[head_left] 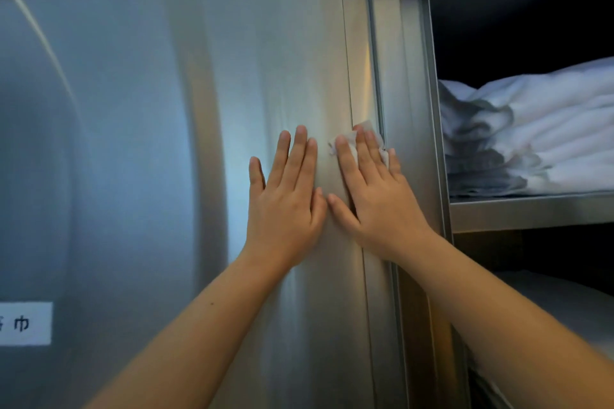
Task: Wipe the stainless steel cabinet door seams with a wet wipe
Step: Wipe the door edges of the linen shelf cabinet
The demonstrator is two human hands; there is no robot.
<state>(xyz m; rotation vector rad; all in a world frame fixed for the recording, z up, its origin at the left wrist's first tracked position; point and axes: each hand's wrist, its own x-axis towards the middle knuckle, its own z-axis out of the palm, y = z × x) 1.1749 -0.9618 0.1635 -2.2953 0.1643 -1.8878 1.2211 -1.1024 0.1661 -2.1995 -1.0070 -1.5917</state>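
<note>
wet wipe point(365, 134) flat across door seam point(349, 76)

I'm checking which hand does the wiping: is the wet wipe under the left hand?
No, the wet wipe sits under the right hand at the seam; the left hand lies bare on the door.

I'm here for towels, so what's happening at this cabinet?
A person is wiping the stainless cabinet. The right hand presses a wet wipe flat over the vertical seam at the edge of the door; the left hand rests flat on the door beside it. Folded white linens lie on the open shelf to the right.
</note>
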